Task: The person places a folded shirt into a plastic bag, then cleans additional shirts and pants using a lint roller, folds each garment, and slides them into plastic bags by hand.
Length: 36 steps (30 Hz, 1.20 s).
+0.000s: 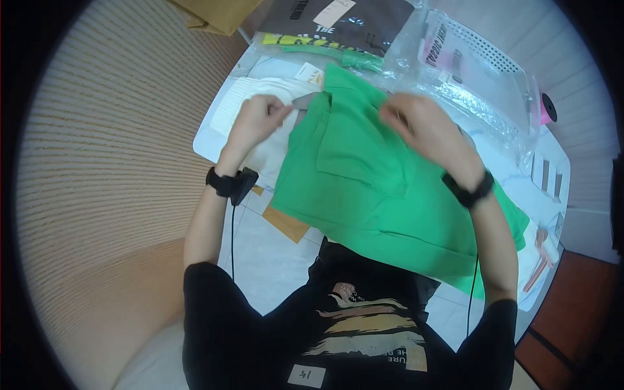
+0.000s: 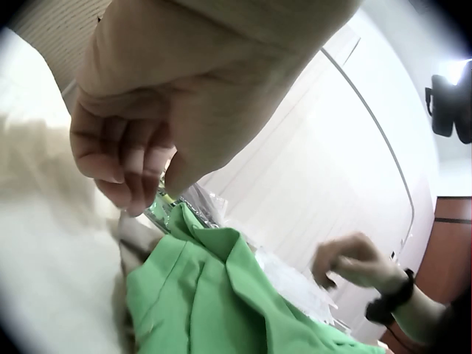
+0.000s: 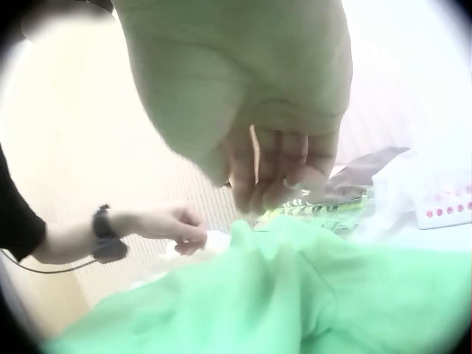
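A bright green garment [image 1: 390, 195] lies spread over the table and hangs past its near edge, with soft creases across it. My left hand [image 1: 260, 120] hovers at its left edge, fingers loosely bent. Close by those fingertips, a flat grey piece [image 1: 304, 101] pokes out beside the green cloth; in the left wrist view the grey piece [image 2: 139, 237] sits just below the fingertips. Above the garment's upper right part is my right hand [image 1: 426, 130], blurred, its fingers loosely curled with nothing seen in them. Under the left hand lies a white knitted garment [image 1: 234, 101].
Behind the green cloth are clear plastic bags [image 1: 416, 71], a white perforated basket [image 1: 491, 49] and a dark printed bag [image 1: 383, 26]. A pink spool [image 1: 546, 109] stands at the right edge. A brown paper piece [image 1: 286, 225] shows below the table's left side.
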Tool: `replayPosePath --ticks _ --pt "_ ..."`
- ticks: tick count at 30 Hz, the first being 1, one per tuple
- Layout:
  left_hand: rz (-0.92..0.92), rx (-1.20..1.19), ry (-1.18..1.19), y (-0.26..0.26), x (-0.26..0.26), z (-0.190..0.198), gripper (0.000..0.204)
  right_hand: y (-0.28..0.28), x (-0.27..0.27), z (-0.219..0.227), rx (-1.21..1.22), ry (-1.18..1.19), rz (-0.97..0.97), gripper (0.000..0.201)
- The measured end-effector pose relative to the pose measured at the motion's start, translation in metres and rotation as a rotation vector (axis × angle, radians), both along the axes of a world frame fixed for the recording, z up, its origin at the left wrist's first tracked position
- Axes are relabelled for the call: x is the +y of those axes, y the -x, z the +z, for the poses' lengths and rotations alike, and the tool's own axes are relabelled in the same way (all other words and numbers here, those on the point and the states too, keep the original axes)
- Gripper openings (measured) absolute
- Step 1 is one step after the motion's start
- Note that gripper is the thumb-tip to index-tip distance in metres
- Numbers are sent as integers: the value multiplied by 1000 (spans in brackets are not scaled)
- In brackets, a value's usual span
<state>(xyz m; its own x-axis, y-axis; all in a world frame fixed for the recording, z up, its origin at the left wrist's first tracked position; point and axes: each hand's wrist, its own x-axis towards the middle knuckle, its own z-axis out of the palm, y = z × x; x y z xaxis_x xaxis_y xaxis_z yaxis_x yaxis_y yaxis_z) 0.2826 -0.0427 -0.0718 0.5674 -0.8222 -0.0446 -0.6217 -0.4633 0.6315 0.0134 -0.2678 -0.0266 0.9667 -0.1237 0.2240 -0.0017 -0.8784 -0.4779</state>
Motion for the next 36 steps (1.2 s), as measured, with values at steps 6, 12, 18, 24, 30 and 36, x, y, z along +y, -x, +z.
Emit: replayPosePath --ticks 6,12,18,24,30,36 --pt "-14 -174 -215 37 11 -24 28 -142 -31 -78 88 191 -257 22" --pt "133 462 215 50 56 2 23 -132 -19 -52 -190 208 -143 20" --pt "194 436 179 59 66 -25 19 -125 -37 -55 -5 200 -225 20" --pt "219 461 61 69 75 0 14 -123 -55 -34 -81 -84 -213 16" --pt "144 67 85 57 73 -17 18 -123 -62 -59 -83 -276 -181 19" --pt "87 -70 119 43 57 -11 26 -140 -69 -64 89 -292 -137 43"
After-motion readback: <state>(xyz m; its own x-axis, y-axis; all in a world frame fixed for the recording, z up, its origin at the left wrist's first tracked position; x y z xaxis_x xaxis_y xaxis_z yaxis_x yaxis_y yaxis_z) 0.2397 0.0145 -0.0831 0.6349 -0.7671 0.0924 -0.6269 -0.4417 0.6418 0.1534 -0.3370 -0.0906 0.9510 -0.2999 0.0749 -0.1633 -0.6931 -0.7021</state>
